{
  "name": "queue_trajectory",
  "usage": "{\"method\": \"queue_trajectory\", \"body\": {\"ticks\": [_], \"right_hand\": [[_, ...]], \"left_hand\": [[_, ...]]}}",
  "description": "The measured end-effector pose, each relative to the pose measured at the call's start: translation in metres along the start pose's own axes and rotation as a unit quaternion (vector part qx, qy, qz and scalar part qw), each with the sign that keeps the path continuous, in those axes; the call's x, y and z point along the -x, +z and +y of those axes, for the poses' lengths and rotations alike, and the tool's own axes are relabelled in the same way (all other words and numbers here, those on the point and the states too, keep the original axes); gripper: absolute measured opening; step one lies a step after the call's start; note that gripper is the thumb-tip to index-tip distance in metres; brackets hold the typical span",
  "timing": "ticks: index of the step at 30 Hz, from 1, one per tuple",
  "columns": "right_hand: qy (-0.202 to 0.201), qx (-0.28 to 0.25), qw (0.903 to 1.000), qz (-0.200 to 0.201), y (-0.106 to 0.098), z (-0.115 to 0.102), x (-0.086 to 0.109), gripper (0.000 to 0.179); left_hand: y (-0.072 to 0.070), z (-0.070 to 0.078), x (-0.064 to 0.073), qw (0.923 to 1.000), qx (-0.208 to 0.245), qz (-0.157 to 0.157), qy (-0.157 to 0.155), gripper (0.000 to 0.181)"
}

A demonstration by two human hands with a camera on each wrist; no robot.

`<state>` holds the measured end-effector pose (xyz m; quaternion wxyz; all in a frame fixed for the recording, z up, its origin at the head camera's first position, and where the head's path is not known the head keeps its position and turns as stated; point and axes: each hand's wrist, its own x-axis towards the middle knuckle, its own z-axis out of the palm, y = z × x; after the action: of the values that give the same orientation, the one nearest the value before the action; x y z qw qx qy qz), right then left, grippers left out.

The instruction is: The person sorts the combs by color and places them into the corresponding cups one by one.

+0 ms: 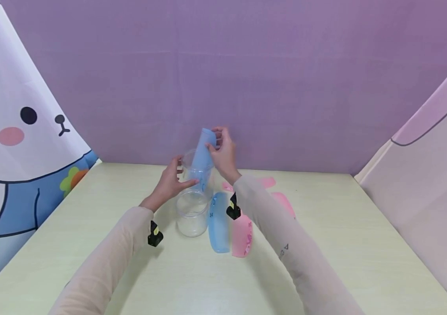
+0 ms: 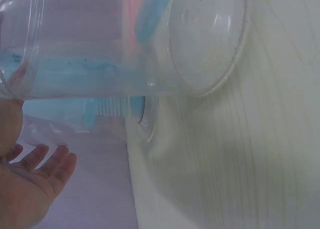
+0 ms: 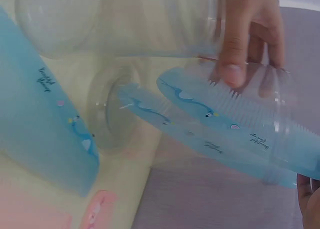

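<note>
A clear jar (image 1: 209, 186) stands toward the back of the table, and my left hand (image 1: 167, 184) grips its side, thumb in front and fingers beyond. My right hand (image 1: 225, 156) pinches a blue comb (image 1: 204, 148) near its upper end. That comb leans, its lower part inside the jar and its top sticking out above the rim. Through the jar wall in the right wrist view, a second blue comb (image 3: 170, 124) shows below the held comb (image 3: 215, 106). Both carry a printed pattern.
A second clear jar (image 1: 191, 223) stands in front of the gripped one. Right of it lie a blue comb (image 1: 219, 227) and a pink comb (image 1: 241, 236). More pink pieces (image 1: 284, 203) lie partly behind the right sleeve. A purple cloth (image 1: 286, 109) hangs behind the table.
</note>
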<state>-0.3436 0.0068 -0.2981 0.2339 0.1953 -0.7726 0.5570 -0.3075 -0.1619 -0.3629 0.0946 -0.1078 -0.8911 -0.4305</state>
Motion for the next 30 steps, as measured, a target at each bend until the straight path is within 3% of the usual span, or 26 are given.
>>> {"method": "queue_trajectory", "body": {"ticks": [12,30], "right_hand": [[0.005,0.013,0.9995,-0.030,0.008,0.011,0.006,0.038],[-0.010,0.052,0.9967,-0.060,0.008,0.014,0.009,0.036]], "left_hand": [[0.000,-0.001,0.000,0.9999,-0.003,0.005,0.015,0.092],[-0.001,0.000,0.001,0.9999,-0.007,0.004,0.009,0.093]]}}
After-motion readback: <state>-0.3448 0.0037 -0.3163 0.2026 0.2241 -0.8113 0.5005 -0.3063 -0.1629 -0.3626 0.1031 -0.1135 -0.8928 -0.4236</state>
